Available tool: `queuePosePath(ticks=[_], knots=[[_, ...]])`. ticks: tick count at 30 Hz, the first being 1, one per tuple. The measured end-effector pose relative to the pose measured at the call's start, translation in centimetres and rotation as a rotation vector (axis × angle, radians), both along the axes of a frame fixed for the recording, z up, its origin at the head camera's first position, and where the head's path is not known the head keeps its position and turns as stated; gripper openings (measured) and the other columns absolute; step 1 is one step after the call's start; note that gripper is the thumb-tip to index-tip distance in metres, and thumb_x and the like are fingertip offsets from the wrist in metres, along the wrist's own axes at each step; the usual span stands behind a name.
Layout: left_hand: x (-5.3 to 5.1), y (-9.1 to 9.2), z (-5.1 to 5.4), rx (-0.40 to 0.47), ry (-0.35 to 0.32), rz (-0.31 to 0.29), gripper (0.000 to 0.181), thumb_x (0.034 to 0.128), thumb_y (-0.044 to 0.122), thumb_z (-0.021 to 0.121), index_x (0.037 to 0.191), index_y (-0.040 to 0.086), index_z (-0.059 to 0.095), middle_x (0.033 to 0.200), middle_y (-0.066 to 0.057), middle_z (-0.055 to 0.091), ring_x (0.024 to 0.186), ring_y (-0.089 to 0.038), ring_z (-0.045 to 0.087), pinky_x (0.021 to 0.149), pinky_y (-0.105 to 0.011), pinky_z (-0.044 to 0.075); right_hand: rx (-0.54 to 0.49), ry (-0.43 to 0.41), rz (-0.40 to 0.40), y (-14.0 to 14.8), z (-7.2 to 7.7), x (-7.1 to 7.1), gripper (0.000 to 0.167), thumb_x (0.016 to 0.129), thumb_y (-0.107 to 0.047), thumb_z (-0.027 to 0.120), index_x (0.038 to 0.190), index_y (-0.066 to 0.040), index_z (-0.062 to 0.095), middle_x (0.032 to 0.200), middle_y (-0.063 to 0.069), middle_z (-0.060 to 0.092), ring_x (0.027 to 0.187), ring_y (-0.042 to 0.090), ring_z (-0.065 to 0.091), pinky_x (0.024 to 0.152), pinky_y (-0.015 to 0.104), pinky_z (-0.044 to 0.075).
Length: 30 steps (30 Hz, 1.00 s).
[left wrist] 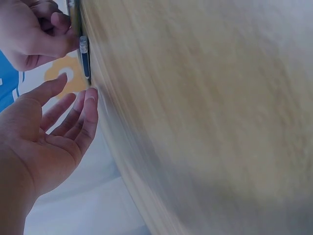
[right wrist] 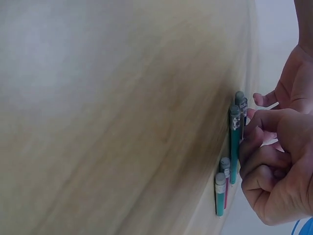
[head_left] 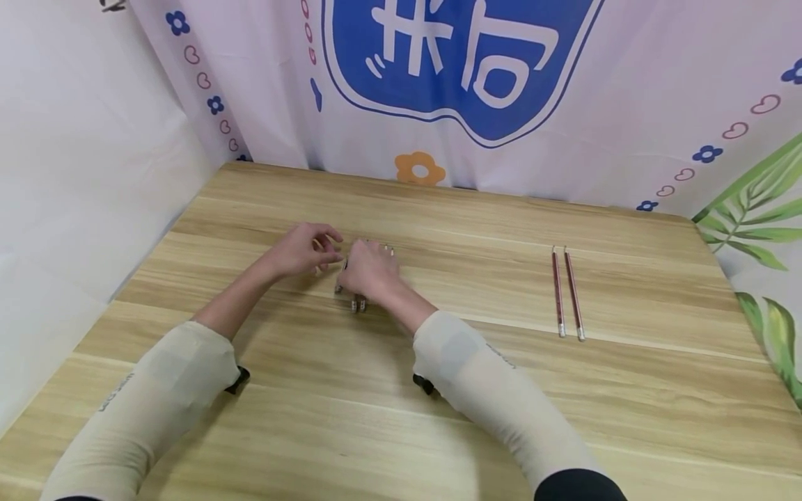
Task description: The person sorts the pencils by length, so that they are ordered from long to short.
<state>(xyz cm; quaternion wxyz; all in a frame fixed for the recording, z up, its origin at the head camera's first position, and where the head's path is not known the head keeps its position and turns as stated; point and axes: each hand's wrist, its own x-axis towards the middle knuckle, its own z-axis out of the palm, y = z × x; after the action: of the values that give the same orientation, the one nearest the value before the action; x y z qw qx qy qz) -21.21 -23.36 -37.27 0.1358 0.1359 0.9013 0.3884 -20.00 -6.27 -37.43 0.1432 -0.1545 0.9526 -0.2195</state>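
Observation:
My right hand (head_left: pixel 371 268) is over a small group of pencils, its fingers curled down and hiding most of them. In the right wrist view its thumb and forefinger pinch a dark pencil (right wrist: pixel 244 108) near the eraser end. Beside it lie two green pencils (right wrist: pixel 234 147) and a red pencil (right wrist: pixel 225 169), eraser ends showing. My left hand (head_left: pixel 303 249) hovers just left of the group, palm turned inward, fingers loosely bent and holding nothing. The left wrist view shows its fingertips close to the tip of a dark pencil (left wrist: pixel 85 61).
Two dark red pencils (head_left: pixel 567 296) lie side by side toward the right of the wooden table (head_left: pixel 351 431). A printed cloth (head_left: pixel 532 160) hangs along the back edge, and a white sheet (head_left: pixel 81 174) stands at the left.

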Motion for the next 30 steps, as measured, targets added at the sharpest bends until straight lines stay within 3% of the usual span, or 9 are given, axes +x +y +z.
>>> queuePosePath(ticks=[6, 11, 19, 25, 30], knots=[[0.0, 0.1, -0.1, 0.009, 0.002, -0.006, 0.036, 0.0968, 0.000, 0.069, 0.128, -0.013, 0.059, 0.099, -0.022, 0.068, 0.078, -0.028, 0.068, 0.060, -0.029, 0.060, -0.072, -0.070, -0.008, 0.3, 0.7, -0.1, 0.039, 0.090, -0.021, 0.077, 0.063, -0.017, 0.050, 0.050, -0.007, 0.038, 0.044, 0.008, 0.034, 0.039, 0.020, 0.030], [-0.2, 0.1, -0.2, 0.025, -0.006, -0.006, 0.034, 0.0969, 0.000, 0.069, 0.128, -0.013, 0.060, 0.099, -0.022, 0.067, 0.078, -0.028, 0.067, 0.060, -0.029, 0.060, -0.136, -0.118, -0.001, 1.2, 1.6, 0.1, 0.046, 0.092, -0.019, 0.075, 0.058, -0.017, 0.044, 0.047, -0.008, 0.032, 0.039, 0.006, 0.028, 0.036, 0.020, 0.025], [-0.1, 0.1, -0.2, 0.033, 0.007, -0.016, 0.034, 0.0963, -0.002, 0.069, 0.127, -0.014, 0.059, 0.098, -0.022, 0.067, 0.076, -0.030, 0.067, 0.060, -0.031, 0.061, -0.210, -0.090, -0.032, 3.3, 2.0, 0.4, 0.041, 0.088, -0.023, 0.077, 0.063, -0.017, 0.045, 0.053, -0.007, 0.039, 0.043, 0.007, 0.035, 0.038, 0.020, 0.029], [-0.1, 0.3, 0.0, 0.031, -0.001, -0.009, 0.036, 0.0964, -0.001, 0.069, 0.129, -0.013, 0.059, 0.100, -0.022, 0.067, 0.078, -0.032, 0.067, 0.061, -0.032, 0.062, -0.273, -0.097, -0.004, 5.3, 1.9, 0.3, 0.047, 0.089, -0.021, 0.077, 0.055, -0.017, 0.045, 0.046, -0.007, 0.040, 0.040, 0.007, 0.032, 0.038, 0.020, 0.027], [0.0, 0.4, 0.3, 0.030, -0.007, -0.005, 0.037, 0.0973, 0.001, 0.069, 0.130, -0.012, 0.058, 0.102, -0.023, 0.066, 0.080, -0.031, 0.068, 0.062, -0.032, 0.062, -0.352, -0.059, 0.015, 7.0, 1.9, 0.3, 0.019, 0.085, -0.012, 0.076, 0.073, -0.010, 0.061, 0.057, -0.005, 0.056, 0.046, 0.007, 0.045, 0.041, 0.018, 0.038]])
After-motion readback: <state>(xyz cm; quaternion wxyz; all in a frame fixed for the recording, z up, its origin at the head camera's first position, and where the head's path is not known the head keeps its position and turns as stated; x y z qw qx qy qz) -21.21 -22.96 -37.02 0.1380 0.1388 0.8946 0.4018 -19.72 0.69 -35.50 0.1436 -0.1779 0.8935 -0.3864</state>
